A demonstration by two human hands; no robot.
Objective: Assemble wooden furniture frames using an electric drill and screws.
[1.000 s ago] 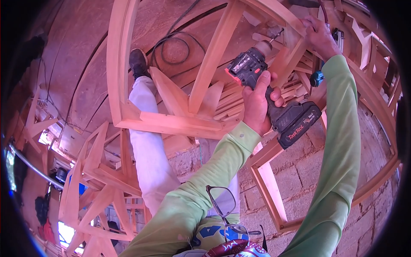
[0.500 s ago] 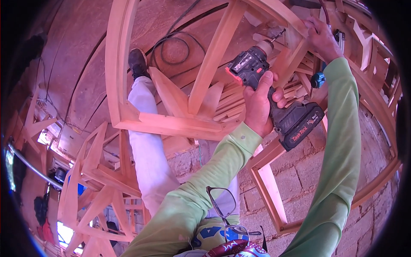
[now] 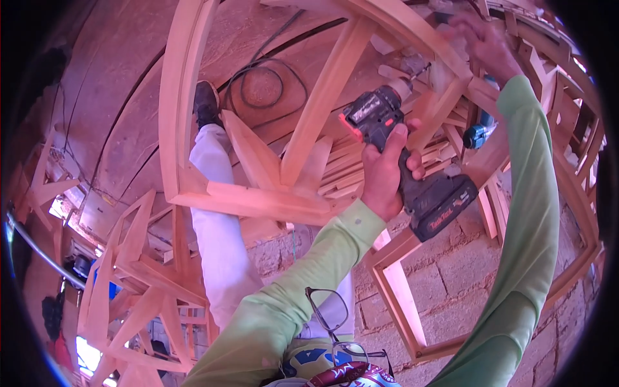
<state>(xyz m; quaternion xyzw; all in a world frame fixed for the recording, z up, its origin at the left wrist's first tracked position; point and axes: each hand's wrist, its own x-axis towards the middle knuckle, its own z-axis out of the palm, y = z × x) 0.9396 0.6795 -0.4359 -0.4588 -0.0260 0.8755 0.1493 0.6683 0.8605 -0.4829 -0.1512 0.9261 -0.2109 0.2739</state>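
Matt plastic on the cordless drill [image 3: 377, 116], metal drill bit [image 3: 419, 72], smooth bare-looking wood along the near edge of the curved frame [image 3: 258, 197], rough masonry blocks [image 3: 451, 271], matt cloth sleeves [image 3: 309, 271], wrinkled cloth trousers [image 3: 222, 238], glossy eyeglasses [image 3: 329, 313], dull cable [image 3: 242, 82], scuffed floor [image 3: 135, 109]

Drill [image 3: 377, 116] in L hand [image 3: 383, 177], ctr; R hand [image 3: 487, 48] above, to its R. Tool [image 3: 477, 136] R of drill. Frame [image 3: 258, 198] L of & above drill; cable [image 3: 282, 90] on floor, seen thru frame; shoe [image 3: 207, 103] just L of cable.
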